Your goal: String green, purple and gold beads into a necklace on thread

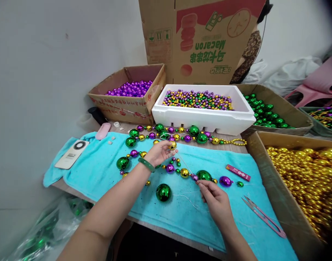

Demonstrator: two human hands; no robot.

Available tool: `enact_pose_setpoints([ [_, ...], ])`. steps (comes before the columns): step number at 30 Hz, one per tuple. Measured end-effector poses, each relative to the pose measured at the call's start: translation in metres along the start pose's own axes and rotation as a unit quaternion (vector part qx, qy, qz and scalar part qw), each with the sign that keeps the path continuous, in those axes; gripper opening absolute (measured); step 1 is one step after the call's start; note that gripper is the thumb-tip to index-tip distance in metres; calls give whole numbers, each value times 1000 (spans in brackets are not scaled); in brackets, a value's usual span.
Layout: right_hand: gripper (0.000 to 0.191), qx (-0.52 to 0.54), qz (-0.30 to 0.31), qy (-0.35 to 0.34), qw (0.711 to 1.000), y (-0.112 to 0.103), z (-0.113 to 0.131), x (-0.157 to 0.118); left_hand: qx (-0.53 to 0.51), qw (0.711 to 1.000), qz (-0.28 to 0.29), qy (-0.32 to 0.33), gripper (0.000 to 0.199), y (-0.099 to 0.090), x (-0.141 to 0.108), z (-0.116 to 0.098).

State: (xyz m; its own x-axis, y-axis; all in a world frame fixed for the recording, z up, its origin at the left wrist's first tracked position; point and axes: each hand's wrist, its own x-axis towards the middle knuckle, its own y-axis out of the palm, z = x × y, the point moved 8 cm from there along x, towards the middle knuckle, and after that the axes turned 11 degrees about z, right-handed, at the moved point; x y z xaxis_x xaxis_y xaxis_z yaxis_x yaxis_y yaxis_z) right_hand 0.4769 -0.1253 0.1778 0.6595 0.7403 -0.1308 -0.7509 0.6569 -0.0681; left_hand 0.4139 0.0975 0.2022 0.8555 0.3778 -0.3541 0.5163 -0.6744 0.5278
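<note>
Left hand (162, 153): one gold bead (172, 145) held at the fingertips, thumb and forefinger closed on it, the other fingers loosely spread; one green bangle (146, 164) at the wrist. Right hand (214, 195): thumb and forefinger pinched nearly shut at the lower end of one thin strand (185, 163), which slants down from the gold bead. One small purple bead (195, 177) is just beside this pinch; whether it is gripped cannot be told.

Both hands are above the middle of one blue towel (100, 174). One large green ball (164, 192) lies toward its near edge, between the forearms. Bead garland (170, 168) behind; two more bead rows (187, 138) lie along the far edge, ending at the right in a gold bead loop. Near the right edge: one pair of pink snips (263, 216), and one red packet (238, 172), print too small to read. At the left edge: one phone (72, 154).

Bead containers, five: purple box (122, 108), white foam box (204, 117), green-bead box (298, 127), gold-bead box (280, 192), far-right bin (315, 125). Upright carton (166, 43) behind: "Macaron" and "马卡龙串串", upside down.
</note>
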Motion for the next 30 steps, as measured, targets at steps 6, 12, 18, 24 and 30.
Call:
enact_pose_setpoints([
  [6,34,-22,-4,-14,1000,-6,4,-2,-71,997,-7,2,6,8,-6,2],
  [12,34,-17,-11,-7,1000,-7,4,-6,-59,997,4,44,15,10,-9,-1],
  [18,33,-35,-22,-24,999,-9,9,-6,-32,998,5,60,24,10,-11,-2],
  [24,31,-47,-21,-27,998,-9,12,-6,15,996,13,83,29,11,-14,-4],
  [30,34,-20,-8,-4,1000,-4,2,-3,178,966,7,186,71,23,-26,-6],
])
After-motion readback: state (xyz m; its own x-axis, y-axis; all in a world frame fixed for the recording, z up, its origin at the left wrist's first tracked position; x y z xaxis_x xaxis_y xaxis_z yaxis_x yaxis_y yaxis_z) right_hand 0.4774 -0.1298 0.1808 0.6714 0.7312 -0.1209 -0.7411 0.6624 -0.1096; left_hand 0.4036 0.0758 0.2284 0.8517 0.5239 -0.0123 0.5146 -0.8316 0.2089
